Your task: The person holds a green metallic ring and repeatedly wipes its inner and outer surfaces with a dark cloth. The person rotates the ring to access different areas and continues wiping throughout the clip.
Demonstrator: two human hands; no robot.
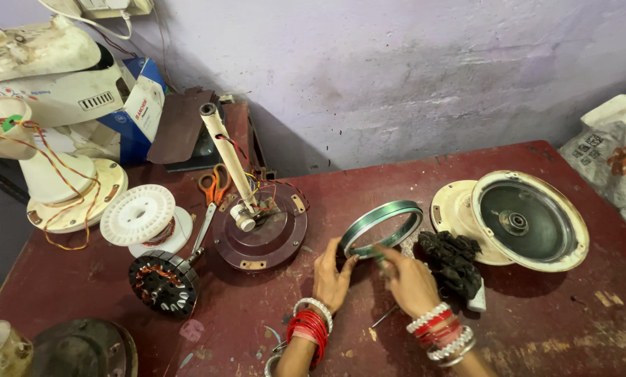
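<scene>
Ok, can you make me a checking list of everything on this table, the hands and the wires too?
Surface: dark red table, scuffed, paint worn.
Job's things: green ring, tilted on edge, touched by both hands.
Clutter: white spool, wound motor core, orange scissors, brown motor base with cream rod, dark rag, round fan covers.
Grippers: left hand and right hand on the ring's lower edge.
Cables: red and yellow wires at the white fan stand.
Surroundings: pale purple wall, printed sack.

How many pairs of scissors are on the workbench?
1: the orange-handled scissors lie between the white wire spool and the brown motor cover. More may be hidden among the clutter.
</scene>
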